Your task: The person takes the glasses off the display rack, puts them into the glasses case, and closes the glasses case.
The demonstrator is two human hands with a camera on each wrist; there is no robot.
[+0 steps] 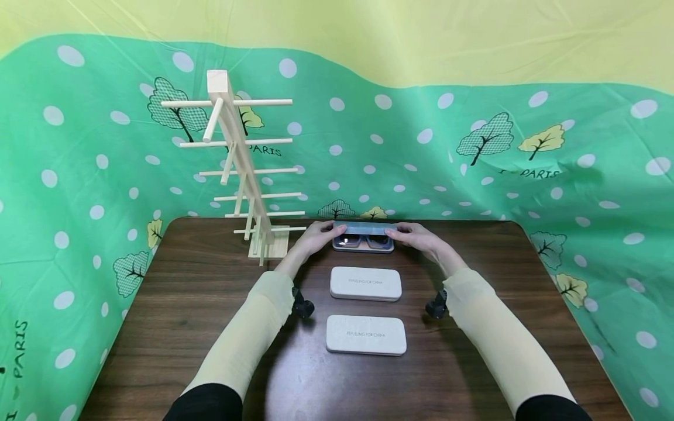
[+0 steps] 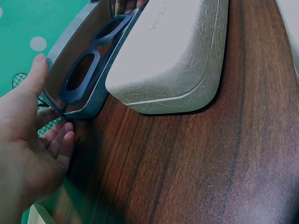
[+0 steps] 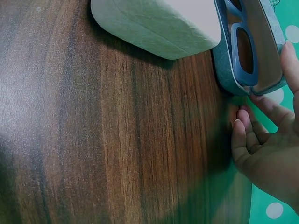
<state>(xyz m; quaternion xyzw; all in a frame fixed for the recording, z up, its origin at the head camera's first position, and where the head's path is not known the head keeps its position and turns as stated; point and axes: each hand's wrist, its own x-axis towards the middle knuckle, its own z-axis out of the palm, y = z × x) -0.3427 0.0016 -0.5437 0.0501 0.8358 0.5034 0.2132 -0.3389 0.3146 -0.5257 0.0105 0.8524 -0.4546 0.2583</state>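
Note:
At the table's far edge an eyeglass case stands with its blue lid raised. Inside lie blue-framed glasses with dark lenses, temples out of sight. My left hand grips the left end of the case, thumb on the lid's edge and a finger at the hinge corner. The right end is held likewise by my right hand, its thumb against the lid. Just in front of the open case lies a closed pale case, and nearer still a second closed pale case.
A wooden rack with several pegs rises left of my left hand, on a flat base. Behind the dark wood table hangs a green and yellow patterned cloth. Each wrist wears a black camera.

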